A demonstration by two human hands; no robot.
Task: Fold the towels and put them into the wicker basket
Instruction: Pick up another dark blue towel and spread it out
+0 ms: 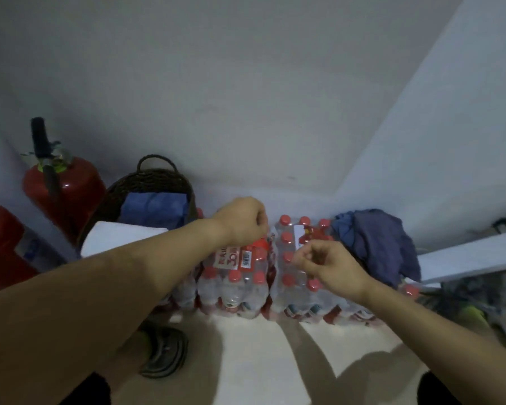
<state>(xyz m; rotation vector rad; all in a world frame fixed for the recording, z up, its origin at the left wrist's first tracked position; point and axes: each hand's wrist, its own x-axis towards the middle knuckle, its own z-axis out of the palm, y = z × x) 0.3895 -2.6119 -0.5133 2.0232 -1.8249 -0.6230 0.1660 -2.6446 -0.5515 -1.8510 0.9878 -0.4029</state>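
Note:
A dark wicker basket (146,178) stands at the left by the wall, with a folded blue towel (154,209) and a folded white towel (120,236) in it. A crumpled heap of blue towels (377,244) lies at the right on the bottle packs. My left hand (243,220) hovers over the packs, fingers curled, holding nothing. My right hand (324,263) is lower and to the right, fingers also curled with nothing visible in them. Neither hand touches a towel.
Shrink-wrapped packs of red-capped water bottles (237,276) line the wall and serve as the work surface. Two red fire extinguishers (65,188) stand at the far left. A white ledge (465,258) juts in at the right. My sandalled foot (164,352) is on the pale floor.

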